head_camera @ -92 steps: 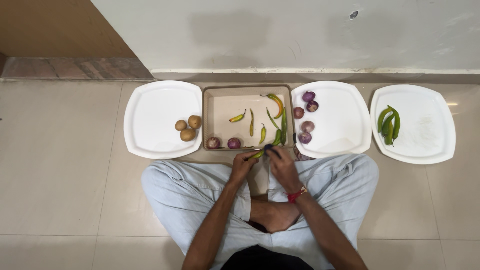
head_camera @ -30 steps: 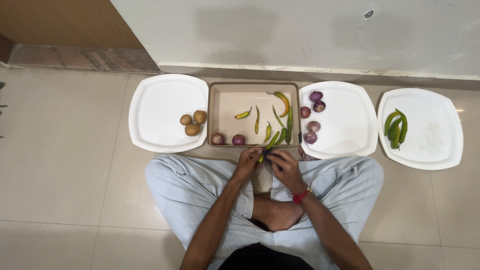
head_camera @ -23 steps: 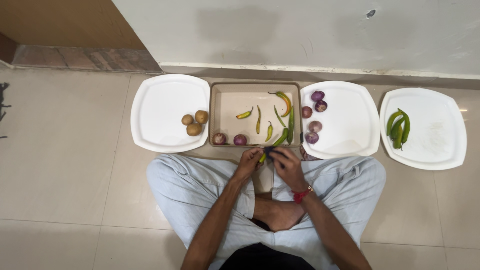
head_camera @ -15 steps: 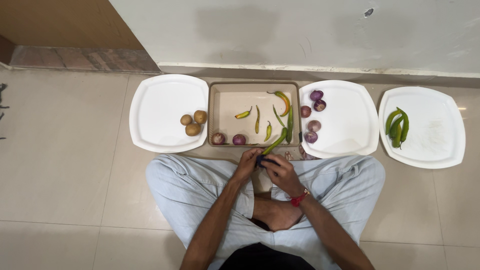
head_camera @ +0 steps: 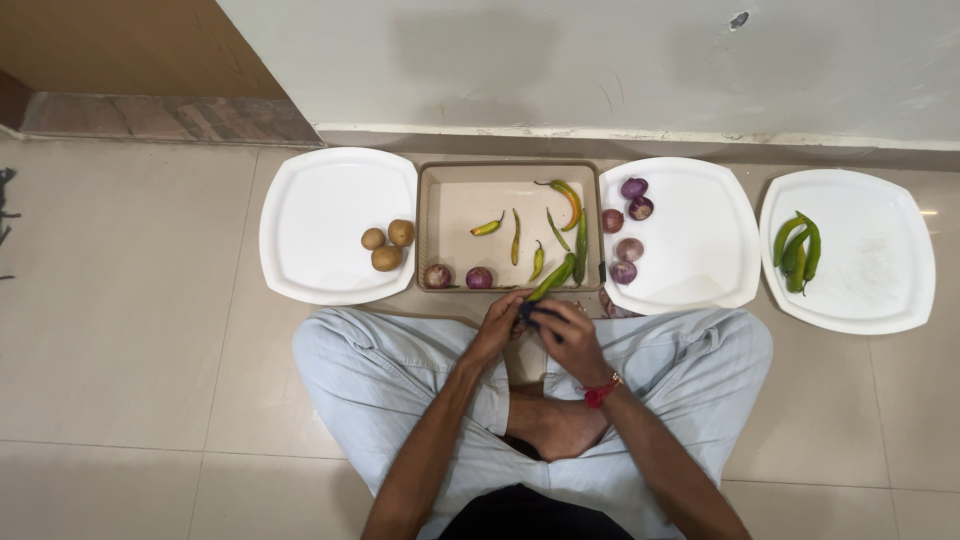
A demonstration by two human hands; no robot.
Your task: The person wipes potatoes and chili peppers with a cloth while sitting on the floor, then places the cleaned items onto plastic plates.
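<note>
While the person sits cross-legged on the tiled floor point(head_camera: 120, 330), both hands meet just in front of the lap. The left hand point(head_camera: 497, 325) is closed around the lower end of a long green chilli point(head_camera: 553, 278), and the right hand point(head_camera: 566, 335) pinches a small dark blue thing point(head_camera: 529, 314) against the same end; what this thing is I cannot tell. The tip of the chilli points up and away, over the near edge of the beige tray point(head_camera: 430, 215).

Because the hold is only on one end, the chilli could bend or snap if the two hands pull against each other. It could also slip from the fingers and fall on the trousers or on the floor, not in a dish. The juice may come on the fingers, I think.

Inside the tray lie several smaller chillies point(head_camera: 517, 236) and two purple onions point(head_camera: 458, 277) near its front wall, so a falling chilli may mix with them. On the left white plate point(head_camera: 310, 190) sit three small potatoes point(head_camera: 385, 246). The middle white plate point(head_camera: 700, 240), just beside the tray, holds four purple onions point(head_camera: 625, 232). Farthest to the right, another white plate point(head_camera: 870, 270) carries a few green chillies point(head_camera: 797, 253), well apart from the hands.
</note>
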